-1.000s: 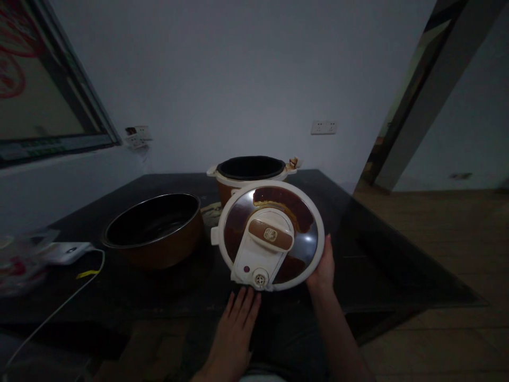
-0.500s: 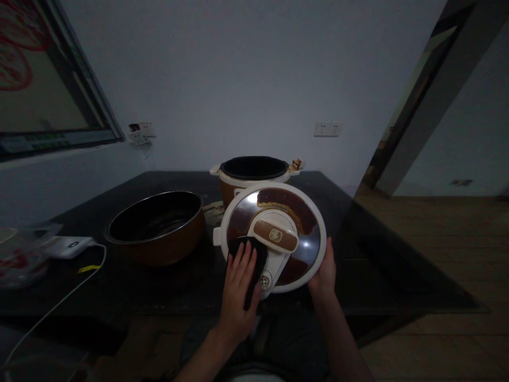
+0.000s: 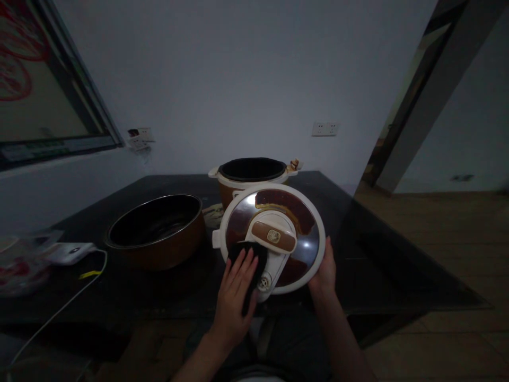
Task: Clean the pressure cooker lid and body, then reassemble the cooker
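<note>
In the head view, a round glossy brown lid with a cream plastic rim (image 3: 278, 213) is tilted up toward the camera, in front of a brown-and-cream electric cooker body with a black interior (image 3: 228, 197). Whether the lid's lower edge rests on anything cannot be told. Its oblong brown handle with cream edging (image 3: 274, 237) bears a small square pale emblem, too small to read.

The left hand (image 3: 235, 292) lies with its fingers outstretched and close together over a soft black cloth (image 3: 260, 259), pressing it to the lid's lower left part; some cloth shows between fingers and thumb. The right hand (image 3: 324, 273) holds the lid's lower right rim, most of its fingers hidden behind.

To the left, a round brown pot with a dark interior and thin metallic rim (image 3: 159, 255) stands on the dark glossy table (image 3: 167, 294). Farther left, a white device (image 3: 71, 252) with a thin white cable bearing a yellow tag (image 3: 90, 274) sits next to a clear plastic bag with blurred red print (image 3: 24, 273). Green lettering along the window's lower frame (image 3: 47, 146) is illegible.
</note>
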A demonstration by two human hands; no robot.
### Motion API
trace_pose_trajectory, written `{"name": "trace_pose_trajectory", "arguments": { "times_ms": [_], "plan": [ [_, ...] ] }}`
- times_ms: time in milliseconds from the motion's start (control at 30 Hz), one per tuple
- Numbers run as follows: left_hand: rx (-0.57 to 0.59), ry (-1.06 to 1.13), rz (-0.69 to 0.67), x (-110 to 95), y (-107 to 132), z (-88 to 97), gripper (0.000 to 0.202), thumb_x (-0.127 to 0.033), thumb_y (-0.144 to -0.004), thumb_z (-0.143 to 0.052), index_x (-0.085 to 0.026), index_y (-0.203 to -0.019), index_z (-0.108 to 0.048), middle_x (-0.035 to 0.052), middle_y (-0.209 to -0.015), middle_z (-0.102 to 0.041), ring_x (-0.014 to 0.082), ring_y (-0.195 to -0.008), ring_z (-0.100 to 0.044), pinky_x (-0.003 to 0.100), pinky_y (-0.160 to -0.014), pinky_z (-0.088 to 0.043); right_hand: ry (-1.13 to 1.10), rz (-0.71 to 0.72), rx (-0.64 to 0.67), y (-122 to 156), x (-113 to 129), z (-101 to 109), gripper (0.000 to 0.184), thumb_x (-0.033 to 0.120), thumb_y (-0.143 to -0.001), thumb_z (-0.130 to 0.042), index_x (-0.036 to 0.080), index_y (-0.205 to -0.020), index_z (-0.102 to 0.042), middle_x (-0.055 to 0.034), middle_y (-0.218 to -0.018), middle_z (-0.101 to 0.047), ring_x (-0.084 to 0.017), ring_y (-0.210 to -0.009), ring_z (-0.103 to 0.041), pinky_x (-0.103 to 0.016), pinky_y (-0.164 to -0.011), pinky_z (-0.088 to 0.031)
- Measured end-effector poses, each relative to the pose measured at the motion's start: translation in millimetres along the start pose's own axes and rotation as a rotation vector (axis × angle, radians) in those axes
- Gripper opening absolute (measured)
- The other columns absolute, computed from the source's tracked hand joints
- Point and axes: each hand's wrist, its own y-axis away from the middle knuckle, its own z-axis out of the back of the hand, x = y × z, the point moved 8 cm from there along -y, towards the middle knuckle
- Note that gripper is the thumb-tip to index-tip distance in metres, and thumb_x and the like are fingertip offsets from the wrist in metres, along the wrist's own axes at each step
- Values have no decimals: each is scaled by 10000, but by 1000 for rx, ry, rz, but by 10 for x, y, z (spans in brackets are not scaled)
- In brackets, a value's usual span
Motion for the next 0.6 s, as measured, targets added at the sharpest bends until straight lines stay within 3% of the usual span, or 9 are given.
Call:
{"name": "trace_pose_trajectory", "arguments": {
  "times_ms": [133, 267, 400, 600],
  "plan": [
    [-36, -100, 89, -47, -251, 17, 632, -210, -959, -373, -197, -1521, -83, 137, -1561, -257, 246, -1456, -177, 515, -1157, -208, 17, 22, 38, -47, -7, 27, 467, 532, -801, -605, 213, -1137, -661, -12, -959, -749, -187, -871, -696, -345, -862, -532],
    [-79, -154, 108, -166, -424, -9, 676, -247, -955, -390, -128, -1522, -40, 195, -1561, -221, 284, -1460, -139, 537, -1149, -229, 34, 14, 93, -76, -20, 15, 481, 549, -815, -574, 200, -1133, -665, -31, -960, -749, -204, -881, -698, -362, -872, -530],
    [-42, -203, 88, -247, -324, -75, 682, -217, -937, -409, -95, -1517, -70, 203, -1542, -269, 294, -1459, -136, 535, -1141, -252, 29, -5, 55, -56, -20, 17, 483, 559, -806, -580, 189, -1101, -675, -44, -983, -746, -206, -887, -696, -370, -886, -524],
    [111, -135, -165, -356, -111, -44, 600, -116, -890, -413, -110, -1470, -263, 136, -1479, -422, 226, -1440, -240, 449, -1139, -290, 22, 4, 2, -23, -8, 24, 491, 556, -788, -600, 177, -1091, -676, -51, -963, -747, -212, -872, -697, -393, -885, -525]
  ]
}}
